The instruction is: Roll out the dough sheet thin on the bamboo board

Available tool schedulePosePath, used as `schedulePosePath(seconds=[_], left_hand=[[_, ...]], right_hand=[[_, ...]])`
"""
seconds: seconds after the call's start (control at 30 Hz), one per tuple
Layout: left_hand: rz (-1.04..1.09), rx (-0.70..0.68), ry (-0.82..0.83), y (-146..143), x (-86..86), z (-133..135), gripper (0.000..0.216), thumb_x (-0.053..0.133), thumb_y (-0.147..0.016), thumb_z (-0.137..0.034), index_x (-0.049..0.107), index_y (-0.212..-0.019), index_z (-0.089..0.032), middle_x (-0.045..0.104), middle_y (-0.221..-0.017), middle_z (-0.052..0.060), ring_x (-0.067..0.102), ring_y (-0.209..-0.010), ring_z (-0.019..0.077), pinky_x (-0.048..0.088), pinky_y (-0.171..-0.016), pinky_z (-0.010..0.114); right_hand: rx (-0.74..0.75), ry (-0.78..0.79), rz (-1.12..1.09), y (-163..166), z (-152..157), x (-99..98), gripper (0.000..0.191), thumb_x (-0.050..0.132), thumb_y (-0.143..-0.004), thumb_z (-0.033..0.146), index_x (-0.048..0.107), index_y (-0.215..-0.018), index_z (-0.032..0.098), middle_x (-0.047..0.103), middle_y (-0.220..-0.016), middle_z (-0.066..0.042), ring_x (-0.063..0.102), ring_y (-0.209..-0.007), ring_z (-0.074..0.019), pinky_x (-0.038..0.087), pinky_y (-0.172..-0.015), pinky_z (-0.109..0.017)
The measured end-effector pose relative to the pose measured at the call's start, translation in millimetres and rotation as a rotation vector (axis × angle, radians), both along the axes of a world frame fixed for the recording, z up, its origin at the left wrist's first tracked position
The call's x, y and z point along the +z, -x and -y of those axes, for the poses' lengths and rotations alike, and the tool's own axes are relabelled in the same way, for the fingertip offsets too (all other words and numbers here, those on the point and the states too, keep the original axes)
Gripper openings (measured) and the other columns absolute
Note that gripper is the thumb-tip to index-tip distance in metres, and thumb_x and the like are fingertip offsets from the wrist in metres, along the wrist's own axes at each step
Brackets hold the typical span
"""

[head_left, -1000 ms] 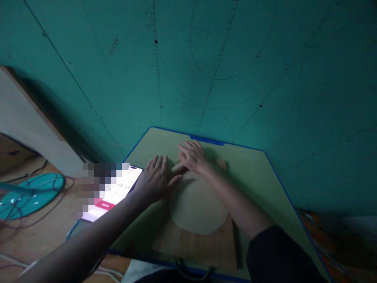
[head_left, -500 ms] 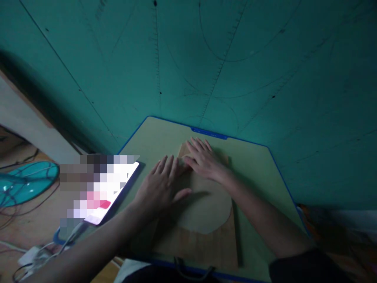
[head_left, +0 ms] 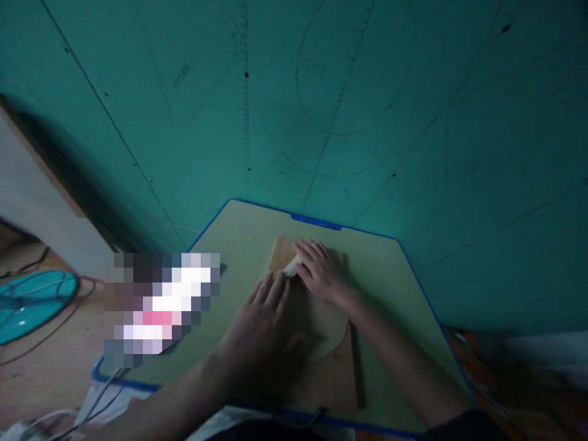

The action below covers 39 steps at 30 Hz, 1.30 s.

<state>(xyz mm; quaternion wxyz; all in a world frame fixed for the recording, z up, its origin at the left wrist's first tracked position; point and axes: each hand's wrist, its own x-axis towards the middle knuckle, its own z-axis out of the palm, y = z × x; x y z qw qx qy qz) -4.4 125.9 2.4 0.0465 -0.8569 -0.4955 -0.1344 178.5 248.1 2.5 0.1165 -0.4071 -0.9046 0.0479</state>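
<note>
A round, flat pale sheet, looking like rolled-out dough (head_left: 328, 327), lies on a wooden board (head_left: 331, 386). Across its far edge runs a pale raised strip (head_left: 292, 265); I cannot tell whether it is a rolled edge or a separate stick. My left hand (head_left: 266, 315) rests palm down at the left end of this strip, fingers stretched and thumb apart. Over the strip's right end lies my right hand (head_left: 319, 269), fingers extended forward. Both hands are open and hide much of the strip and the sheet's left side.
The board lies on a pale table (head_left: 390, 361) with a blue rim, against a green wall (head_left: 285, 110) marked with lines. A blurred-out lit screen (head_left: 169, 306) stands at the left. Cables (head_left: 105, 398) and a turquoise round base (head_left: 37, 303) are beyond it.
The view has tilted up and shifted slightly. My hands stay at the sheet's far edge, and more of the pale strip shows between them.
</note>
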Motion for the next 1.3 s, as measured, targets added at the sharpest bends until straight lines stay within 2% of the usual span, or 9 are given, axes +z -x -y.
schedulePosePath(seconds=[0.23,0.4,0.53,0.67,0.77,0.93,1.07,1.17,1.3], left_hand=[[0.001,-0.05,0.013,-31.7,0.3,24.3,0.084,0.042,-0.094,-0.071,0.05,-0.149,-0.007,0.052,-0.151,0.021,0.047,-0.141,0.0406,0.039,-0.114,0.052],[-0.04,-0.043,-0.082,1.0,-6.5,4.9,0.082,0.039,-0.099,-0.067,0.04,-0.154,-0.007,0.043,-0.157,0.022,0.041,-0.146,0.0369,0.034,-0.119,0.052],[-0.012,0.109,-0.058,36.6,-10.8,-20.0,0.069,0.041,-0.102,-0.057,0.038,-0.155,-0.014,0.048,-0.153,0.024,0.046,-0.142,0.0415,0.045,-0.109,0.057],[0.088,0.287,0.016,65.3,-22.7,-37.6,0.063,0.044,-0.102,-0.054,0.047,-0.147,-0.01,0.053,-0.146,0.028,0.051,-0.137,0.0424,0.05,-0.105,0.058],[0.182,0.266,0.034,64.7,-26.7,-30.5,0.059,0.041,-0.104,-0.05,0.045,-0.147,-0.009,0.049,-0.149,0.029,0.052,-0.137,0.0398,0.053,-0.102,0.055],[0.211,-0.096,0.062,16.0,0.1,17.3,0.069,0.052,-0.1,-0.04,0.03,-0.157,-0.01,0.035,-0.161,0.024,0.035,-0.149,0.0368,0.043,-0.115,0.053],[0.249,-0.339,0.176,-21.6,28.5,38.3,0.075,0.057,-0.096,-0.039,0.026,-0.16,-0.016,0.045,-0.158,0.015,0.04,-0.147,0.0331,0.033,-0.122,0.054],[0.219,-0.345,0.172,-34.7,31.9,29.9,0.062,0.054,-0.098,-0.038,0.038,-0.155,-0.018,0.049,-0.155,0.014,0.038,-0.147,0.0361,0.031,-0.121,0.06],[0.143,-0.271,0.131,-46.7,24.7,19.5,0.049,0.046,-0.104,-0.03,0.043,-0.152,-0.018,0.052,-0.152,0.015,0.039,-0.147,0.0345,0.038,-0.117,0.056]], right_hand=[[0.022,0.015,-0.054,-38.7,23.8,-10.9,0.066,0.036,-0.105,0.042,0.021,-0.162,0.013,0.028,-0.166,-0.017,0.018,-0.156,-0.0263,0.028,-0.124,-0.054],[-0.049,0.115,-0.054,-1.8,-1.5,-5.9,0.065,0.028,-0.106,0.044,0.024,-0.161,0.01,0.024,-0.167,-0.017,0.018,-0.156,-0.0263,0.016,-0.127,-0.053],[-0.026,0.168,-0.038,38.9,-36.3,2.9,0.063,0.025,-0.107,0.044,0.025,-0.161,0.013,0.033,-0.165,-0.014,0.028,-0.154,-0.0231,0.015,-0.127,-0.05],[-0.057,0.108,-0.047,80.2,-61.4,7.5,0.055,0.03,-0.106,0.039,0.037,-0.157,0.018,0.045,-0.159,-0.011,0.038,-0.149,-0.0215,0.018,-0.126,-0.047],[-0.095,0.049,-0.067,88.8,-60.9,6.2,0.055,0.034,-0.105,0.036,0.038,-0.156,0.015,0.046,-0.158,-0.013,0.039,-0.148,-0.0224,0.017,-0.126,-0.047],[-0.063,0.088,-0.059,25.4,-21.9,-3.8,0.059,0.033,-0.103,0.033,0.035,-0.157,0.009,0.031,-0.165,-0.017,0.025,-0.154,-0.027,0.02,-0.126,-0.051],[-0.119,0.1,-0.176,-49.1,12.4,-5.7,0.052,0.03,-0.104,0.036,0.05,-0.149,0.02,0.043,-0.16,-0.013,0.036,-0.15,-0.0249,0.025,-0.124,-0.053],[-0.177,0.138,-0.291,-71.8,23.0,-0.7,0.048,0.032,-0.104,0.042,0.058,-0.139,0.023,0.047,-0.157,-0.013,0.043,-0.146,-0.0239,0.036,-0.12,-0.049],[-0.169,0.14,-0.333,-53.7,16.6,4.1,0.045,0.034,-0.104,0.042,0.063,-0.133,0.022,0.052,-0.151,-0.013,0.045,-0.143,-0.0233,0.037,-0.119,-0.046]])
